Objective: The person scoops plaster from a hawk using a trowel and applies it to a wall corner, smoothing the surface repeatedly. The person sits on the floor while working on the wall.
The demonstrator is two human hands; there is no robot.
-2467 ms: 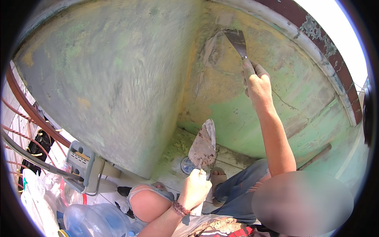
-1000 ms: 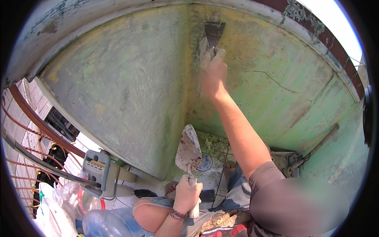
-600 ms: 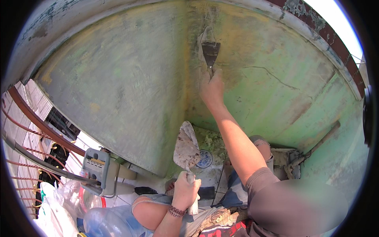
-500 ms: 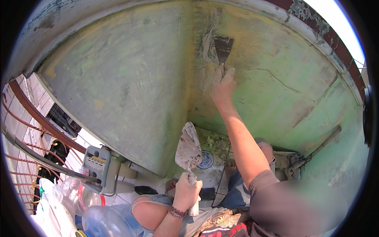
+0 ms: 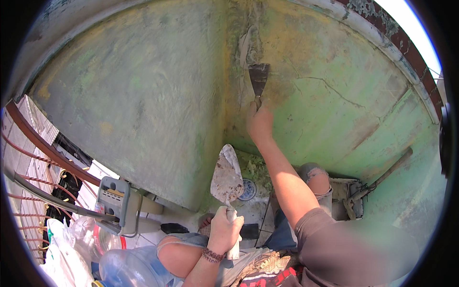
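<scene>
My right hand (image 5: 259, 123) is closed around the handle of a putty knife (image 5: 258, 79), its dark blade against the green wall (image 5: 306, 110) near the inner corner. A strip of grey filler (image 5: 245, 45) runs up the wall just above the blade. Lower down, my left hand (image 5: 224, 231) grips the handle of a pointed trowel (image 5: 227, 174). The trowel's blade points up and away from me, its face smeared with grey mortar. Fingertips of the right hand are partly hidden behind the hand itself.
A crack (image 5: 330, 86) crosses the right wall. A round floor drain (image 5: 247, 190) lies beyond the trowel on the tiles. At left stand a grey plastic appliance (image 5: 114, 203), a large clear bottle (image 5: 129, 268), white bags (image 5: 67, 253) and a curved metal railing (image 5: 48, 148). A pipe (image 5: 387, 174) sticks out at right.
My right hand has drawn the putty knife down the wall and slightly left, exposing more of the filler strip above. The left hand and trowel have stayed nearly in place.
</scene>
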